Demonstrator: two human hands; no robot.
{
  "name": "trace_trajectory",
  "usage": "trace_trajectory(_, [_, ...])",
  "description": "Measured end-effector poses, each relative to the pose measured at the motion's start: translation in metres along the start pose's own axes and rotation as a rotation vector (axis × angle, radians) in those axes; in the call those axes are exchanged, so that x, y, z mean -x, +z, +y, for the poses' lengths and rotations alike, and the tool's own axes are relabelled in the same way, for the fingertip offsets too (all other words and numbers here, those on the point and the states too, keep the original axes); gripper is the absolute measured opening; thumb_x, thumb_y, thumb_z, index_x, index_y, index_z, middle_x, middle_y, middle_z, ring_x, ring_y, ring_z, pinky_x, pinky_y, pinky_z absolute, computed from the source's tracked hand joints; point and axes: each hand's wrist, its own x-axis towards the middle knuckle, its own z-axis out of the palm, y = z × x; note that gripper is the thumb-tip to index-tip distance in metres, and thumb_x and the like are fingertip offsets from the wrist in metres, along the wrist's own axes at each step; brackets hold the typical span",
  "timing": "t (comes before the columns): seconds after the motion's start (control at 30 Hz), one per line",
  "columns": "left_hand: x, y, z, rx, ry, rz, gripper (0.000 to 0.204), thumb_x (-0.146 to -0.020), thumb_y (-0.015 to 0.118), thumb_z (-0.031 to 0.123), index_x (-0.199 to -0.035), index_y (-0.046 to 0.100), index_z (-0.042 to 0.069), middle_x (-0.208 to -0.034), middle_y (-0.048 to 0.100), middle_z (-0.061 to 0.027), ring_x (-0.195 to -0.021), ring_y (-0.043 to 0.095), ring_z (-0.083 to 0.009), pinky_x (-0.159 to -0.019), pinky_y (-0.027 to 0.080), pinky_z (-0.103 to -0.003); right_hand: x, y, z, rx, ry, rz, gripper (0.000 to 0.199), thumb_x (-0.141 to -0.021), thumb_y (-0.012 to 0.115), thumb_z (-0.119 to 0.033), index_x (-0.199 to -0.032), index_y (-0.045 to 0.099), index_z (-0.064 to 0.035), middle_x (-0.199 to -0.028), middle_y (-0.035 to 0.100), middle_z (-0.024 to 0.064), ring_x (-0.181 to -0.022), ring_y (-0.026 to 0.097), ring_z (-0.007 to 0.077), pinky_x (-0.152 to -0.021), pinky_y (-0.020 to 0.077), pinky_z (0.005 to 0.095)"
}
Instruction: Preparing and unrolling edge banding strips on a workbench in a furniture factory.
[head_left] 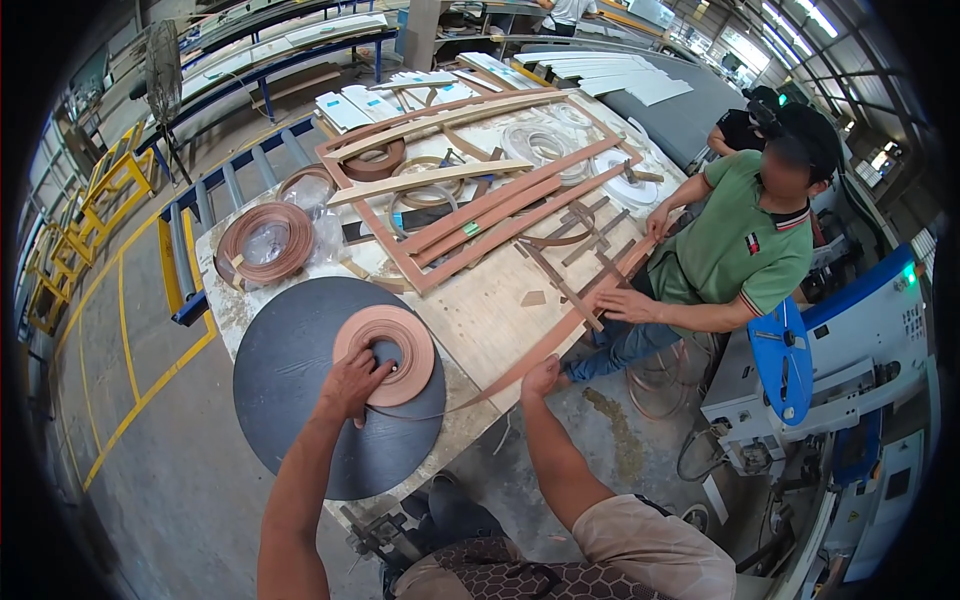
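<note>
A roll of reddish-brown edge banding lies flat on a dark round disc at the near left of the table. My left hand grips the near left side of the roll, its fingertips reaching into the centre hole. From the roll, a loose strip of edge banding runs rightward to my right hand, which is closed around it at the table's near edge. Beyond that hand the strip continues along the edge to a co-worker in a green shirt, whose hand rests on it.
Wooden frame pieces, a brown coil, a white coil and several clamps cover the table. A machine with a blue reel stands right. A roller conveyor and standing fan are left.
</note>
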Motion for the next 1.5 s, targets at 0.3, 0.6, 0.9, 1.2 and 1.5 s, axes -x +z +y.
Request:
trace_trajectory(0.3, [0.000, 0.005, -0.002, -0.024, -0.005, 0.015, 0.135, -0.036, 0.098, 0.047, -0.153, 0.039, 0.015, -0.126, 0.065, -0.0061, -0.133, 0.049, -0.0249, -0.131, 0.012, -0.040, 0.003, 0.001, -0.001, -0.035, 0.003, -0.009, 0.062, -0.109, 0.028, -0.044, -0.123, 0.060, 0.0076, -0.129, 0.058, 0.0334, -0.121, 0.052, 0.0509, -0.104, 0.0389, 0.0509])
trace_trajectory(0.6, [-0.003, 0.003, 0.000, -0.025, 0.011, -0.010, 0.136, -0.038, 0.098, 0.047, -0.155, 0.036, 0.015, -0.127, 0.064, -0.0074, -0.134, 0.049, -0.0262, -0.131, 0.008, -0.042, 0.010, -0.005, -0.014, -0.068, 0.037, 0.005, 0.062, -0.108, 0.031, -0.046, -0.122, 0.061, 0.0070, -0.127, 0.060, 0.0325, -0.120, 0.053, 0.0501, -0.104, 0.0388, 0.0498])
trace_trajectory(0.9, [0.003, -0.003, 0.001, -0.016, -0.016, -0.062, 0.132, -0.041, 0.098, 0.045, -0.154, 0.037, 0.014, -0.129, 0.063, -0.0095, -0.138, 0.047, -0.0287, -0.131, 0.010, -0.043, 0.021, -0.009, -0.028, -0.048, 0.091, -0.013, 0.062, -0.108, 0.033, -0.046, -0.121, 0.060, 0.0080, -0.125, 0.061, 0.0342, -0.118, 0.054, 0.0502, -0.103, 0.0403, 0.0493])
trace_trajectory(1.2, [-0.002, -0.003, 0.004, -0.030, 0.017, -0.048, 0.132, -0.042, 0.098, 0.045, -0.154, 0.037, 0.014, -0.127, 0.064, -0.0089, -0.137, 0.048, -0.0277, -0.131, 0.010, -0.043, 0.011, -0.002, -0.011, -0.121, -0.030, 0.038, 0.062, -0.109, 0.032, -0.043, -0.123, 0.059, 0.0111, -0.127, 0.059, 0.0364, -0.119, 0.053, 0.0521, -0.102, 0.0405, 0.0498])
trace_trajectory(1.5, [0.000, -0.001, 0.001, 0.014, -0.039, -0.073, 0.130, -0.042, 0.098, 0.045, -0.154, 0.038, 0.015, -0.133, 0.063, -0.0099, -0.138, 0.047, -0.0275, -0.131, 0.011, -0.044, 0.013, -0.007, -0.020, -0.077, 0.058, -0.004, 0.063, -0.108, 0.032, -0.044, -0.123, 0.059, 0.0106, -0.125, 0.060, 0.0370, -0.118, 0.053, 0.0527, -0.101, 0.0407, 0.0497])
